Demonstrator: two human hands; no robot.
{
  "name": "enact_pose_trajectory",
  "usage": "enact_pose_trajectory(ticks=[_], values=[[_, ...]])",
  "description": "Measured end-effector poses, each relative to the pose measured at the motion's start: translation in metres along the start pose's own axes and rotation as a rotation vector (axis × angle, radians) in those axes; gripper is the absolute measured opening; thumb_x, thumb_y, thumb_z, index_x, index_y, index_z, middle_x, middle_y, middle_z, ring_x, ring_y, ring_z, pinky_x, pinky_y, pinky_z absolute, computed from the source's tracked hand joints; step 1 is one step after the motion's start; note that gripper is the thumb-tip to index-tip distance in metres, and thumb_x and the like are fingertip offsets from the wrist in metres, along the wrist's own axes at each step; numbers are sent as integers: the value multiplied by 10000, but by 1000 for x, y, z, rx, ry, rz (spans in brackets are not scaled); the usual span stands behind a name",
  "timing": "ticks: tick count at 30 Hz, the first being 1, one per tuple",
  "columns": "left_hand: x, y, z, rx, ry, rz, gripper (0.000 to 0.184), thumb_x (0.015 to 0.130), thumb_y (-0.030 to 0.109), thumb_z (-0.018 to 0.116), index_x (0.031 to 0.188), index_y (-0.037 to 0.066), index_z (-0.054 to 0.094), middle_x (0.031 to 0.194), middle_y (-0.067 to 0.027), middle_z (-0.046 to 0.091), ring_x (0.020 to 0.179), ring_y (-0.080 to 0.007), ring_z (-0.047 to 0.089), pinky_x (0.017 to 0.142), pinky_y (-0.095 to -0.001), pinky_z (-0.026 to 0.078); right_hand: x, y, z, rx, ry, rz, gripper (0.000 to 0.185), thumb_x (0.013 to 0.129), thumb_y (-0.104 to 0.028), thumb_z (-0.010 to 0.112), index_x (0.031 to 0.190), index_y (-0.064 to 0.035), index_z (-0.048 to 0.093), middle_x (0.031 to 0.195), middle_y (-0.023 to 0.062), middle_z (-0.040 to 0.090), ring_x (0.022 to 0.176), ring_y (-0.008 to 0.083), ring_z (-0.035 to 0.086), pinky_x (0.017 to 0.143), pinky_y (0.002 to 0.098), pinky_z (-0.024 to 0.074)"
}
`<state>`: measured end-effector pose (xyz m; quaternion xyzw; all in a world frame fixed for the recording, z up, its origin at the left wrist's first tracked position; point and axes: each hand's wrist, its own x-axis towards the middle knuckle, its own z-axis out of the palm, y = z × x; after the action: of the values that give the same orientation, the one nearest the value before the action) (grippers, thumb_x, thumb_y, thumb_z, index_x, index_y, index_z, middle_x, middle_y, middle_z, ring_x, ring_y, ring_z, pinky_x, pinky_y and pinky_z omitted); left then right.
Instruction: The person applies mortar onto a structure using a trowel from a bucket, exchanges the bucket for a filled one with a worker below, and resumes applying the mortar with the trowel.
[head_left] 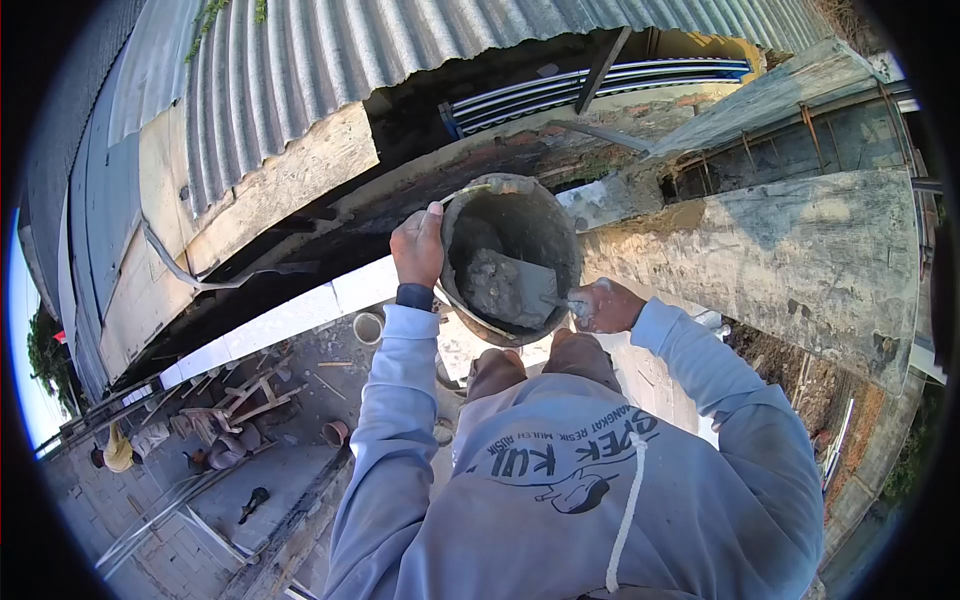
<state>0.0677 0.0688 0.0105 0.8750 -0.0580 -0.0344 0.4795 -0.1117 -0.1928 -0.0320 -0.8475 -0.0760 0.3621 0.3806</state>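
Note:
A round bucket [458, 290], crusted with grey mortar, is tilted in front of my body with its opening toward me. My left hand [417, 245] grips the bucket's rim on its left side. My right hand [604, 305], smeared with mortar, is closed round the handle of a trowel [537, 290] at the right side of the bucket. The trowel's flat blade lies inside the bucket, against a lump of wet grey mortar [492, 283]. The handle itself is mostly hidden by my fingers.
Corrugated roofing [300, 80] spans the top. To the right are wooden formwork boards [800, 270] with rusty rebar [812, 135]. Far below at the left, people [228, 448] are near timber pieces and a small bucket [335, 433]. Another bucket [368, 328] stands left of my left forearm.

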Motion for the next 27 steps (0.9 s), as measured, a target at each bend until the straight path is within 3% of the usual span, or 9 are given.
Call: enact_pose_trajectory(ticks=[2, 9, 13, 15, 17, 18, 21, 25, 27], values=[[-4, 0, -3, -64, 31, -17, 414, 907, 312, 539, 702, -46, 554, 582, -132, 498, 561, -183, 411, 562, -350, 384, -7, 7, 8, -82, 180, -49, 502, 680, -297, 687, 1131, -96, 597, 942, 190, 650, 877, 348, 627, 775, 403, 498], [-4, 4, -10, 18, -23, -30, 431, 934, 315, 493, 701, -45, 526, 600, -117, 509, 574, -187, 396, 578, -345, 367, -63, 42, 18, 143, 309, 99, 503, 684, -276, 689, 1153, -116, 603, 904, 178, 659, 820, 321, 634, 762, 390, 503], [0, -3, -13, 22, -20, -61, 441, 931, 331, 510, 702, -44, 549, 596, -70, 503, 597, -135, 394, 578, -315, 376, -105, 60, -21, 777, 234, 288, 325, 724, -241, 653, 990, -59, 613, 776, 130, 624, 663, 255, 610, 613, 369, 493], [3, -4, -12, 20, -19, -59, 438, 931, 328, 509, 703, -45, 547, 599, -70, 503, 598, -135, 392, 581, -314, 375, -99, 119, -31, 1171, 273, 318, 192, 768, -212, 610, 822, -30, 584, 665, 62, 561, 551, 180, 564, 493, 330, 457], [4, 1, -7, -9, -22, -66, 428, 932, 320, 508, 708, -43, 546, 602, -69, 501, 602, -129, 391, 582, -310, 374, -76, 172, -36, 1410, 540, 297, 181, 777, -239, 581, 786, -58, 573, 654, 64, 550, 521, 170, 535, 472, 319, 437], [1, 3, -5, 3, -22, -77, 425, 933, 317, 508, 707, -41, 546, 604, -60, 507, 605, -124, 391, 583, -307, 373, -62, 182, -43, 1551, 680, 444, 164, 775, -254, 570, 752, -93, 551, 657, 50, 545, 502, 157, 509, 462, 311, 420], [6, 14, 0, 6, -48, -100, 418, 934, 313, 510, 711, -38, 557, 617, -38, 527, 616, -114, 402, 588, -302, 376, -57, 189, -43, 1582, 626, 357, 144, 768, -255, 566, 743, -117, 533, 647, 36, 533, 501, 155, 492, 469, 309, 420], [6, 21, 10, -74, -39, -99, 411, 935, 310, 513, 725, -37, 578, 639, -21, 550, 627, -107, 425, 597, -298, 386, -60, 157, -15, 1628, 791, 305, 226, 840, -292, 535, 814, -68, 520, 652, 53, 541, 483, 182, 514, 420, 312, 421], [7, 24, 9, 48, -39, -98, 409, 935, 298, 518, 736, -55, 577, 636, -34, 549, 628, -104, 434, 597, -291, 391, -69, 136, -8, 1445, 770, 363, 174, 834, -224, 595, 876, -70, 524, 660, 55, 544, 505, 177, 524, 407, 320, 431]])
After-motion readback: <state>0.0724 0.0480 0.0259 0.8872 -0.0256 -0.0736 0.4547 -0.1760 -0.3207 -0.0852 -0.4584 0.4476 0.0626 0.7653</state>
